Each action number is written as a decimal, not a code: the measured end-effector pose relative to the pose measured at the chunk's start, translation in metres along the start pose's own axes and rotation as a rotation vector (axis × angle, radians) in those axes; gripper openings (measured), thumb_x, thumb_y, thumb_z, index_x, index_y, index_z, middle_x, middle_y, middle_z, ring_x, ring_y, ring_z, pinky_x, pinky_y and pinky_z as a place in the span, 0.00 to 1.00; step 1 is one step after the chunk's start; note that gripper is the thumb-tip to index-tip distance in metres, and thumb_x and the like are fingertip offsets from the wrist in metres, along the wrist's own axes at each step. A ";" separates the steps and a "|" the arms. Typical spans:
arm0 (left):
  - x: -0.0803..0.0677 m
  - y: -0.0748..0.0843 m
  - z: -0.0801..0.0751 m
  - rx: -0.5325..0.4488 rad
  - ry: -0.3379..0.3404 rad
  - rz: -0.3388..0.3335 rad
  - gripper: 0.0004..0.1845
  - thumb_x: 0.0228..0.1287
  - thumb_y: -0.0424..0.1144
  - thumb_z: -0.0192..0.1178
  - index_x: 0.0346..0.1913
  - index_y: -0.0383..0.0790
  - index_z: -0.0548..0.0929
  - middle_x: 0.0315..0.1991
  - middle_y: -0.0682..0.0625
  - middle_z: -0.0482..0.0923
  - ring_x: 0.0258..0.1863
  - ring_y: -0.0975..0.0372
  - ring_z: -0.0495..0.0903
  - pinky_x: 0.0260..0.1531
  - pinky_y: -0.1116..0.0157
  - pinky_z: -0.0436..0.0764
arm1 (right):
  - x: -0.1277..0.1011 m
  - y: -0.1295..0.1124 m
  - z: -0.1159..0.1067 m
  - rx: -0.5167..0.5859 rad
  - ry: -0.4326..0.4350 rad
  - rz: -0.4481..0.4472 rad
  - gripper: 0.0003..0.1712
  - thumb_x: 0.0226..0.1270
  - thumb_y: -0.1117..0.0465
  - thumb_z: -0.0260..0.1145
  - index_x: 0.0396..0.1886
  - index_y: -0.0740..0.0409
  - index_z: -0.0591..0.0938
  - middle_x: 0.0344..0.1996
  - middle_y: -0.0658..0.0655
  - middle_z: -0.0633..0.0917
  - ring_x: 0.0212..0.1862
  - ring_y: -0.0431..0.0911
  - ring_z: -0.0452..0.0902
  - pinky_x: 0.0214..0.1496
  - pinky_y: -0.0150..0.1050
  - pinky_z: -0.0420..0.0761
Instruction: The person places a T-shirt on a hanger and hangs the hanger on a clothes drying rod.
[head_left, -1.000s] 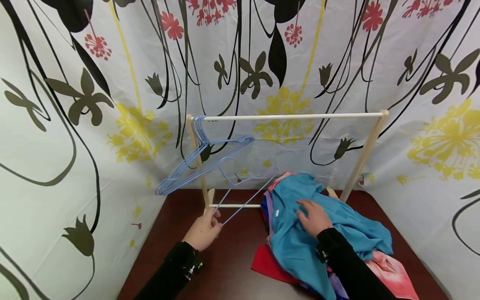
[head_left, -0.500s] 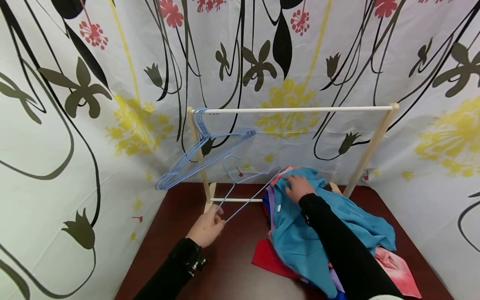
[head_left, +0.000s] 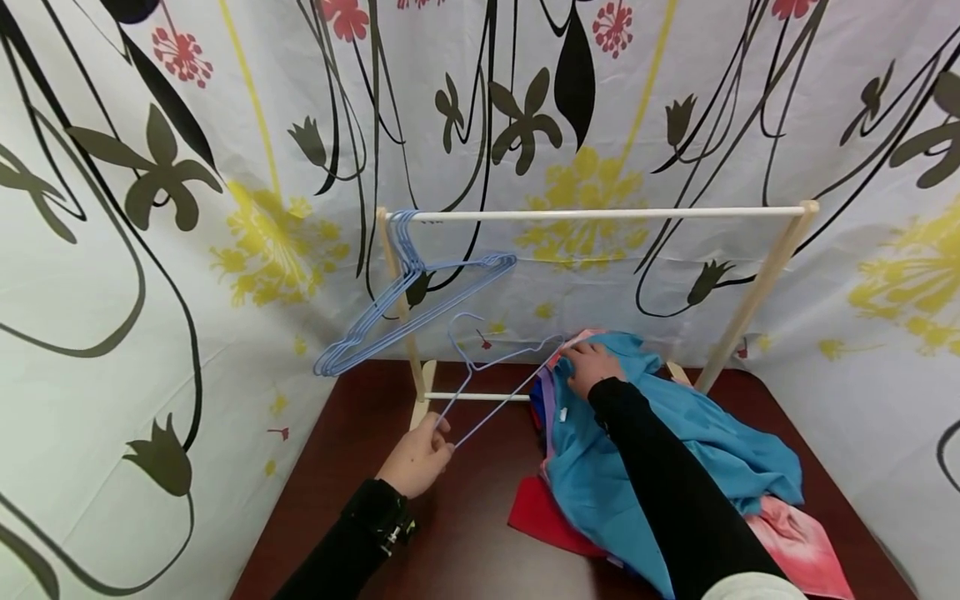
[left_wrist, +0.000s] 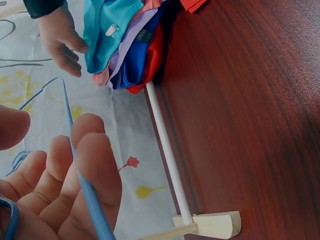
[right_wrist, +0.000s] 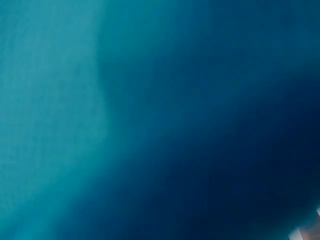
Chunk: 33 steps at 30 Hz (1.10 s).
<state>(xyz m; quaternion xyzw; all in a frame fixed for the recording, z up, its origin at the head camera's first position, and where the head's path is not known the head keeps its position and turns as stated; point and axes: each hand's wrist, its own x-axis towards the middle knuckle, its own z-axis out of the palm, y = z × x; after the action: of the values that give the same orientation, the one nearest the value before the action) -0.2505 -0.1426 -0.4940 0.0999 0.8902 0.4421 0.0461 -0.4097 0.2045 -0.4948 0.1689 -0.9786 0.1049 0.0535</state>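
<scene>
The left hand pinches 1 thin blue wire hanger by its lower corner, above the dark wooden table. The right hand curls its fingers on the far edge of a teal cloth garment topping the pile at right.

The rail of the wooden rack is bare for most of its length; only a bunch of blue hangers crowds its left end. Under the rail, a heap of clothes fills the right half of the worktop, which lies open on the left. The low crossbar and the curtain wall off the back and left.
</scene>
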 end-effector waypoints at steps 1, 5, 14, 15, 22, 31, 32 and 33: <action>0.000 0.000 0.000 0.001 -0.003 -0.003 0.11 0.75 0.38 0.58 0.54 0.42 0.70 0.29 0.51 0.76 0.27 0.60 0.78 0.31 0.59 0.77 | 0.000 -0.002 -0.001 -0.007 -0.011 -0.004 0.28 0.72 0.62 0.64 0.71 0.54 0.74 0.69 0.65 0.71 0.70 0.66 0.61 0.63 0.65 0.68; -0.002 -0.002 -0.001 0.011 -0.013 -0.012 0.12 0.75 0.39 0.58 0.54 0.42 0.70 0.29 0.51 0.76 0.27 0.60 0.78 0.29 0.59 0.76 | 0.002 -0.003 0.000 -0.036 -0.036 -0.046 0.29 0.70 0.64 0.64 0.71 0.57 0.73 0.70 0.65 0.71 0.72 0.65 0.59 0.64 0.67 0.66; -0.005 -0.004 -0.003 0.014 -0.019 0.004 0.11 0.75 0.38 0.58 0.53 0.42 0.70 0.28 0.51 0.76 0.26 0.60 0.77 0.28 0.60 0.75 | 0.005 0.011 0.015 -0.060 -0.058 -0.079 0.33 0.68 0.64 0.67 0.73 0.54 0.72 0.69 0.63 0.72 0.73 0.64 0.59 0.66 0.68 0.62; -0.005 -0.004 -0.003 0.012 -0.019 0.004 0.11 0.75 0.38 0.58 0.53 0.42 0.70 0.28 0.51 0.76 0.26 0.60 0.77 0.28 0.60 0.75 | 0.005 0.011 0.015 -0.062 -0.057 -0.070 0.32 0.68 0.63 0.67 0.72 0.54 0.73 0.68 0.64 0.73 0.72 0.64 0.60 0.66 0.69 0.62; -0.007 -0.003 -0.004 0.016 -0.021 0.000 0.11 0.75 0.39 0.58 0.53 0.42 0.71 0.28 0.51 0.76 0.26 0.60 0.77 0.27 0.61 0.75 | 0.001 0.006 0.006 -0.107 -0.034 0.002 0.23 0.70 0.54 0.67 0.61 0.57 0.81 0.60 0.67 0.78 0.65 0.66 0.67 0.64 0.68 0.64; -0.008 -0.004 -0.003 0.023 -0.041 -0.004 0.10 0.75 0.39 0.57 0.53 0.45 0.71 0.28 0.52 0.77 0.25 0.61 0.77 0.26 0.62 0.76 | -0.003 0.004 0.003 -0.103 -0.020 0.032 0.21 0.72 0.53 0.67 0.59 0.58 0.83 0.58 0.67 0.79 0.64 0.66 0.67 0.65 0.67 0.63; -0.009 -0.004 -0.002 0.026 -0.041 -0.004 0.10 0.75 0.39 0.57 0.53 0.45 0.71 0.28 0.52 0.77 0.25 0.61 0.77 0.26 0.62 0.76 | -0.003 0.005 0.004 -0.101 -0.016 0.029 0.20 0.72 0.53 0.67 0.58 0.58 0.83 0.58 0.67 0.79 0.64 0.66 0.66 0.65 0.67 0.63; -0.009 -0.004 -0.002 0.031 -0.040 -0.004 0.10 0.75 0.39 0.57 0.53 0.45 0.71 0.28 0.52 0.76 0.25 0.61 0.77 0.26 0.63 0.76 | -0.003 0.006 0.005 -0.097 -0.013 0.026 0.20 0.72 0.53 0.67 0.58 0.58 0.83 0.57 0.67 0.79 0.64 0.66 0.66 0.65 0.67 0.63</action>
<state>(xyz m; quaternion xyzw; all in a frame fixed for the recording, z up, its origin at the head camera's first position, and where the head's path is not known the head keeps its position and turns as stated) -0.2427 -0.1486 -0.4959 0.1075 0.8960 0.4262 0.0632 -0.4093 0.2103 -0.5011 0.1540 -0.9850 0.0569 0.0540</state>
